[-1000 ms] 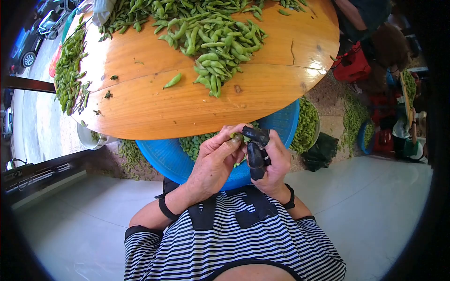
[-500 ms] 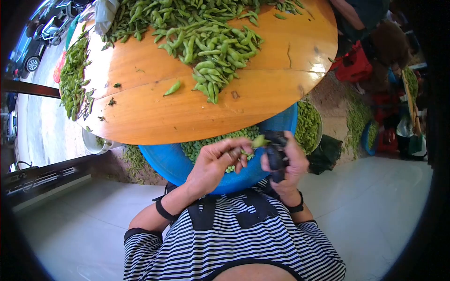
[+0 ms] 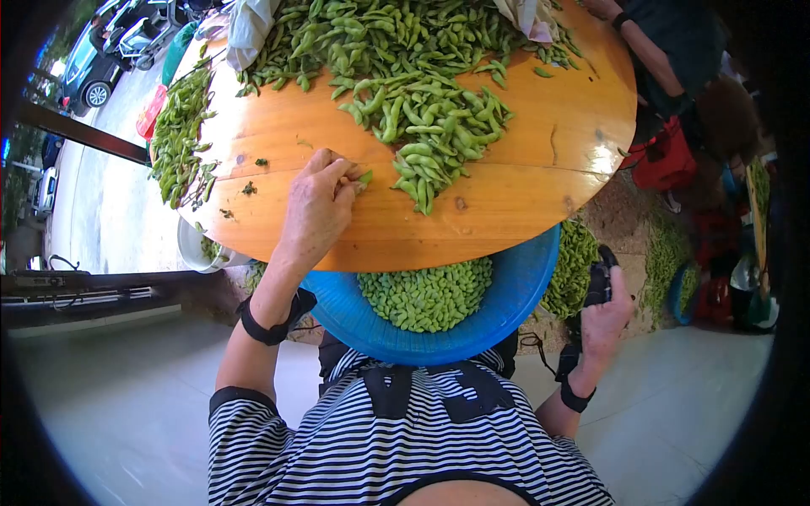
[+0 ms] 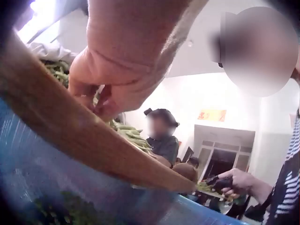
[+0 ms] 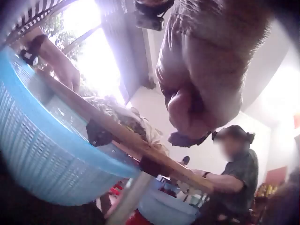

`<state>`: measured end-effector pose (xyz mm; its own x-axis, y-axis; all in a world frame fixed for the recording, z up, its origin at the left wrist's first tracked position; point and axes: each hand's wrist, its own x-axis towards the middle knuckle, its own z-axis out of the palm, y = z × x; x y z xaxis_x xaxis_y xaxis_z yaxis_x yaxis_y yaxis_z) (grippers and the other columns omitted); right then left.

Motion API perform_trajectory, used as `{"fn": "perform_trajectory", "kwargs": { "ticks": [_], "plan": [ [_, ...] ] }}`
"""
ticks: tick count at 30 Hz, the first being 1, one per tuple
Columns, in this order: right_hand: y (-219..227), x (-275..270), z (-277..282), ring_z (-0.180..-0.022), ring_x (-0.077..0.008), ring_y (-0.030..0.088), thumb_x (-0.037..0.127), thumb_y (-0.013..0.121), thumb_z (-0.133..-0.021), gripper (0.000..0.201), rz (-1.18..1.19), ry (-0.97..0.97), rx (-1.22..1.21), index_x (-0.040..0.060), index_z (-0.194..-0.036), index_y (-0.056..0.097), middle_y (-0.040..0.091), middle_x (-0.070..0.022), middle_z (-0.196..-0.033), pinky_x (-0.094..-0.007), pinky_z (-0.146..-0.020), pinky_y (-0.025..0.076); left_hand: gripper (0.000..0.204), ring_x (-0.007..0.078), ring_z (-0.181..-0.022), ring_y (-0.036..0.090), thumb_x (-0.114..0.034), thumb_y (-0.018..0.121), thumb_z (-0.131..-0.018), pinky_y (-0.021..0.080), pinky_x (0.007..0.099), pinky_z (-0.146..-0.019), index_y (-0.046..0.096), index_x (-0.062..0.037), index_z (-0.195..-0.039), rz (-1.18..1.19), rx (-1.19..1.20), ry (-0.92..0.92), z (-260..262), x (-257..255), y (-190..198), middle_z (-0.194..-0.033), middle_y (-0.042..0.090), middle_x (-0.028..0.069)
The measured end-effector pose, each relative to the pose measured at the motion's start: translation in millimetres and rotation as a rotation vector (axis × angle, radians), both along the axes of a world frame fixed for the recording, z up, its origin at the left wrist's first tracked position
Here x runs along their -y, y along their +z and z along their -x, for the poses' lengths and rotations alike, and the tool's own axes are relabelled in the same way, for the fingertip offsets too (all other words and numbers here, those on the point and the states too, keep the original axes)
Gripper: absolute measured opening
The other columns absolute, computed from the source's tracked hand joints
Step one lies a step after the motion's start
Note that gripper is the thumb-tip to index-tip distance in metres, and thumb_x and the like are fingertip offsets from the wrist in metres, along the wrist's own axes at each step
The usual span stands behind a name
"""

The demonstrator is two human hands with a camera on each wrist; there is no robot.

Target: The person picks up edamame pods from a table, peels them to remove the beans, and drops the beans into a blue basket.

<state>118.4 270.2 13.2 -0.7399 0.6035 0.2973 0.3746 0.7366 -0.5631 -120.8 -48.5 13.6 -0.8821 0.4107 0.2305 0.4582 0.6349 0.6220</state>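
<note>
My left hand (image 3: 319,207) reaches over the wooden table (image 3: 506,181). Thumb and fingertips pinch a green soybean pod (image 3: 365,179) near the tabletop, just left of the pod heap (image 3: 422,126). Out to the right, past the blue basin (image 3: 329,316), my right hand (image 3: 606,316) hangs by a container of pods (image 3: 571,270). Black covers (image 3: 601,282) wrap its thumb and forefinger. Its fingers are loosely bent, with nothing visible between them. Shelled green beans (image 3: 430,297) fill the bottom of the basin, below the table's near edge.
More pods (image 3: 181,139) lie along the table's left side, above a white bucket (image 3: 198,249). Another person's arm (image 3: 650,55) rests at the far right of the table. A red stool (image 3: 666,156) and pods on the floor (image 3: 662,253) are at the right.
My hands have parted from over the basin. The left moved forward onto the table and took hold of the lone pod there; the right swung out to the right, without the pod seen earlier.
</note>
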Motion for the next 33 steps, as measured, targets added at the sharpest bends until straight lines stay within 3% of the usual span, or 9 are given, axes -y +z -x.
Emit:
{"fn": "perform_trajectory", "kwargs": {
  "ticks": [2,5,7,13,18,20,24,29,33],
  "plan": [
    [5,16,10,-0.068,-0.0176,0.055,-0.005,0.059,-0.078,0.028,0.108,0.057,-0.001,-0.0001,-0.105,0.063,0.057,-0.0114,-0.075,-0.0299,-0.063,0.045,0.011,0.0146,-0.075,0.059,0.002,0.066,-0.083,0.047,0.0269,-0.067,0.066,0.0027,-0.094,0.030,0.003,-0.021,-6,-4,8,-0.089,0.065,0.0084],
    [20,56,30,-0.066,-0.0149,0.056,0.000,0.064,-0.074,0.030,0.577,0.257,-0.092,0.0017,-0.104,0.065,0.058,-0.0055,-0.076,-0.0270,-0.060,0.044,0.008,0.0105,-0.077,0.059,0.001,0.067,-0.086,0.047,0.0243,-0.067,0.065,0.0018,-0.093,-0.170,0.429,0.037,-39,-17,29,-0.090,0.064,0.0052],
    [21,77,39,-0.064,-0.0098,0.055,0.000,0.063,-0.074,0.029,0.934,0.363,-0.063,0.0002,-0.103,0.065,0.056,-0.0019,-0.077,-0.0250,-0.056,0.042,0.011,0.0081,-0.079,0.059,0.001,0.070,-0.086,0.049,0.0226,-0.069,0.063,0.0005,-0.095,-0.652,0.751,-0.136,-65,-28,32,-0.092,0.063,0.0034],
    [22,95,54,-0.057,-0.0037,0.047,-0.003,0.060,-0.086,0.018,1.444,0.578,-0.019,-0.0032,-0.104,0.063,0.050,0.0018,-0.073,-0.0198,-0.052,0.038,0.017,0.0093,-0.084,0.061,0.008,0.070,-0.083,0.051,0.0241,-0.076,0.060,0.0019,-0.096,-0.707,0.705,-0.243,-104,-51,9,-0.091,0.062,0.0037],
    [16,90,52,-0.059,-0.0035,0.048,-0.004,0.059,-0.085,0.018,1.373,0.616,-0.020,-0.0038,-0.103,0.063,0.049,0.0021,-0.074,-0.0201,-0.052,0.038,0.016,0.0101,-0.084,0.061,0.009,0.070,-0.083,0.051,0.0237,-0.076,0.060,0.0033,-0.095,-0.593,0.579,-0.265,-106,-53,4,-0.088,0.061,0.0048],
    [14,89,54,-0.059,-0.0037,0.048,-0.004,0.058,-0.085,0.023,1.085,0.650,-0.003,-0.0036,-0.107,0.064,0.049,0.0020,-0.075,-0.0196,-0.051,0.037,0.016,0.0102,-0.080,0.060,0.011,0.070,-0.082,0.051,0.0235,-0.074,0.060,0.0042,-0.093,-0.533,0.474,-0.281,-108,-54,4,-0.086,0.060,0.0053],
    [18,90,55,-0.056,-0.0044,0.045,0.003,0.058,-0.089,0.023,1.308,0.630,-0.041,-0.0036,-0.110,0.064,0.047,0.0021,-0.070,-0.0200,-0.049,0.034,0.018,0.0114,-0.073,0.060,0.012,0.070,-0.080,0.050,0.0234,-0.063,0.059,0.0023,-0.091,-0.685,0.585,-0.292,-108,-53,4,-0.084,0.060,0.0063],
    [7,84,55,-0.050,-0.0046,0.040,0.016,0.055,-0.097,0.027,1.853,0.686,-0.071,-0.0056,-0.109,0.064,0.043,0.0036,-0.058,-0.0202,-0.047,0.033,0.020,0.0110,-0.060,0.054,0.002,0.069,-0.086,0.044,0.0237,-0.053,0.054,-0.0036,-0.096,-1.340,1.513,-0.314,-107,-52,-9,-0.079,0.061,0.0059],
    [15,86,51,-0.052,-0.0042,0.042,0.012,0.058,-0.093,0.023,1.820,0.587,-0.021,-0.0032,-0.108,0.065,0.046,0.0035,-0.061,-0.0198,-0.047,0.033,0.023,0.0117,-0.064,0.056,-0.002,0.069,-0.087,0.046,0.0247,-0.054,0.053,-0.0037,-0.103,-1.376,1.570,-0.270,-112,-56,-12,-0.081,0.062,0.0060]
  ]
}}
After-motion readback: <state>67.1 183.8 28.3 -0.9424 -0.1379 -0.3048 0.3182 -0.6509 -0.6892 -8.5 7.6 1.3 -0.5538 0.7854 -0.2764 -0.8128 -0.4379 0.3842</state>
